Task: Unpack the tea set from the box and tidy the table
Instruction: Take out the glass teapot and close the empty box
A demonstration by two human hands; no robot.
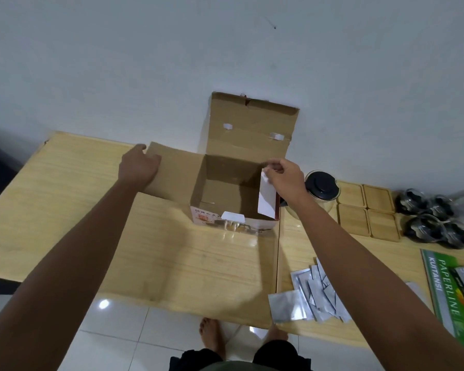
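Both hands on the box (220,188) flaps — left hand (140,164), right hand (283,175).

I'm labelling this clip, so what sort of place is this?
Probably a room in a home: a pale wooden table against a plain white wall, a glossy white tiled floor, and the person's bare feet beneath the table edge.

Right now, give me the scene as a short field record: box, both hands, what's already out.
box: cardboard box open, lid flap up against wall, interior looks empty
left hand: rests on the left side flap
right hand: fingers pinch the white-faced right flap
unpacked: glass teapot, four wooden coasters, bundled glass cups
other: foil sachets, green receipt book
surface: wooden table
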